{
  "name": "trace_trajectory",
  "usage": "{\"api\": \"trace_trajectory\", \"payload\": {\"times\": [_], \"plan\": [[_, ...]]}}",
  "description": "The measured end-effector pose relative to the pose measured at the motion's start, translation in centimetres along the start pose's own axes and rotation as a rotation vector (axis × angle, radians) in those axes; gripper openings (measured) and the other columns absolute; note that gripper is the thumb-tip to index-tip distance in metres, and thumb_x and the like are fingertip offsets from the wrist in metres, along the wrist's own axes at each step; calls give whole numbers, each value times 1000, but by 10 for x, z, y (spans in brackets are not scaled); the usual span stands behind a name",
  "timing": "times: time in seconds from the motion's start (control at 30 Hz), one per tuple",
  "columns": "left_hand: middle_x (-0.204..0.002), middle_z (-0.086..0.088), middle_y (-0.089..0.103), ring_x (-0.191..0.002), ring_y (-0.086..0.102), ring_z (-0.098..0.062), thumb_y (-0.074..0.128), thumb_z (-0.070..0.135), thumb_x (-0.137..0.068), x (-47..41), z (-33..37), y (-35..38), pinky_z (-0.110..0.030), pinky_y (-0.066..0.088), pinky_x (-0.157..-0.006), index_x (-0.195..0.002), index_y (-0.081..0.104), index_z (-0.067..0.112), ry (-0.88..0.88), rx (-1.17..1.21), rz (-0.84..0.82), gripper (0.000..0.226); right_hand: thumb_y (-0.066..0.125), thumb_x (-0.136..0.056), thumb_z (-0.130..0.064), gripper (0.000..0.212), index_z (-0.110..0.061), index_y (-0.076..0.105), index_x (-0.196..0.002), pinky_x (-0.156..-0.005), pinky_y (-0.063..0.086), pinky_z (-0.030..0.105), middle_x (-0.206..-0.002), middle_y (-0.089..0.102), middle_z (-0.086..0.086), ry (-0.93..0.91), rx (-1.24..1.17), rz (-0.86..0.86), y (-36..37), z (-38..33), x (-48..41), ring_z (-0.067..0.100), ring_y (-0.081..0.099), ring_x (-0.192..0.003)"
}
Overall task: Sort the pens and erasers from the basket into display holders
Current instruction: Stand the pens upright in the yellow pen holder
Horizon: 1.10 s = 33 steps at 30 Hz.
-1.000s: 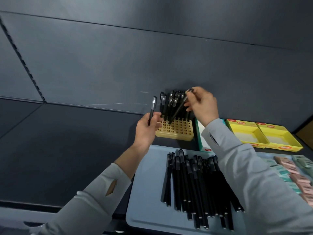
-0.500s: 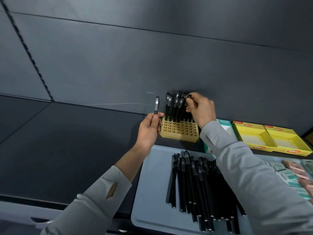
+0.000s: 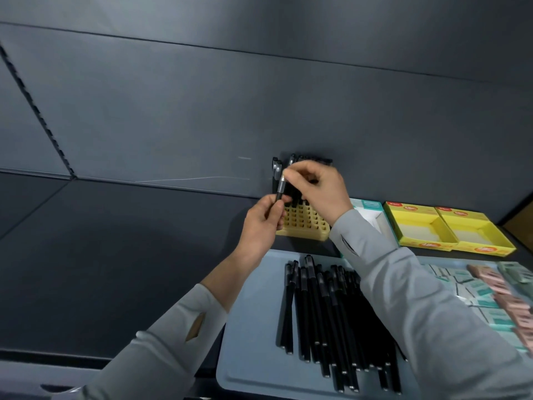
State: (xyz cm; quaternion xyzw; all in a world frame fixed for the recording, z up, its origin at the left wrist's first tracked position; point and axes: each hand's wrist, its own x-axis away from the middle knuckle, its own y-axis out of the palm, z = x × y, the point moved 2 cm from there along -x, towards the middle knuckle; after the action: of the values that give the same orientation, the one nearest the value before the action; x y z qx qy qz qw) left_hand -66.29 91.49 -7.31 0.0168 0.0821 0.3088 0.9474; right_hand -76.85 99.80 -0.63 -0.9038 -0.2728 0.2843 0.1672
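Left hand [image 3: 259, 226] grips pen [image 3: 279, 188]; right hand [image 3: 320, 192] apparently pinches its top, over holder [image 3: 305, 226]

Glossy black plastic pens [image 3: 323, 313], matt yellow plastic holder [image 3: 305, 226], smooth grey tray [image 3: 253, 356], yellow cardboard boxes [image 3: 450, 226]

Dim, soft focus, wide-angle edge warp

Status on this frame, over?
Left hand grips pen low; right hand pinches its top. Pen by holder, not yet slotted. Front holes free.
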Motion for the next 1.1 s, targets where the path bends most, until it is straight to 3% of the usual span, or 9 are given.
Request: {"api": "trace_trajectory", "payload": {"times": [0.1,0.2,0.3,0.4,0.5,0.67,0.8,0.93,1.1], "plan": [[-77,9,58,-68,52,-2,46,17,-101,-1,-2,4,-25,50,-73,-107,65,15,33,-125,-42,20,72,-85,-21,3,-24,73,-85,-61,52,29,-80,71,-2,12,-86,-68,-1,1,0,9,62,-71],[-99,6,66,-91,60,-7,53,19,-98,-5,-8,-1,-33,51,-88,-113,66,20,157,-448,-9,20,66,-89,-10,12,-21,69,-86,-56,52,25,-77,70,4,60,-166,-24,-14,5,-4,16,65,-68],[-118,2,62,-111,53,-16,60,15,-94,-3,-17,-10,-27,44,-95,-119,65,20,330,-842,-31,27,61,-93,-9,17,-24,66,-89,-62,56,29,-78,70,0,54,-70,86,-36,11,-6,16,68,-69],[-123,2,60,-117,49,-16,64,12,-90,1,-25,-13,-27,42,-100,-123,64,17,400,-987,-108,33,59,-94,-14,14,-27,65,-93,-74,60,39,-83,71,-1,38,69,156,-49,22,-6,20,71,-71],[-122,0,60,-116,50,-18,66,10,-88,2,-29,-14,-31,46,-99,-121,66,14,423,-1005,-104,33,58,-95,-18,12,-26,66,-98,-81,59,43,-84,70,-7,34,134,181,-49,26,-3,14,71,-70],[-120,2,60,-114,51,-17,68,8,-87,4,-31,-14,-30,48,-96,-120,66,15,427,-981,-85,34,56,-96,-17,13,-18,67,-104,-78,58,26,-84,65,-15,37,144,207,-42,26,-4,8,72,-73],[-121,1,60,-113,52,-18,69,5,-84,4,-33,-14,-32,49,-95,-120,66,15,418,-969,-87,37,55,-97,-16,14,-15,66,-105,-77,57,23,-86,66,-11,51,167,192,-38,27,-10,5,71,-71],[-120,-1,61,-111,53,-20,70,1,-82,3,-35,-14,-32,50,-95,-119,67,14,430,-969,-95,40,56,-97,-14,15,-11,67,-107,-70,52,9,-93,69,0,68,191,162,-36,26,-15,9,71,-72],[-121,-2,61,-111,54,-22,70,-1,-80,3,-39,-15,-36,50,-95,-120,66,13,423,-968,-98,43,58,-96,-16,19,-10,68,-112,-79,57,21,-99,72,2,71,249,84,-26,31,-8,12,72,-80]]}}
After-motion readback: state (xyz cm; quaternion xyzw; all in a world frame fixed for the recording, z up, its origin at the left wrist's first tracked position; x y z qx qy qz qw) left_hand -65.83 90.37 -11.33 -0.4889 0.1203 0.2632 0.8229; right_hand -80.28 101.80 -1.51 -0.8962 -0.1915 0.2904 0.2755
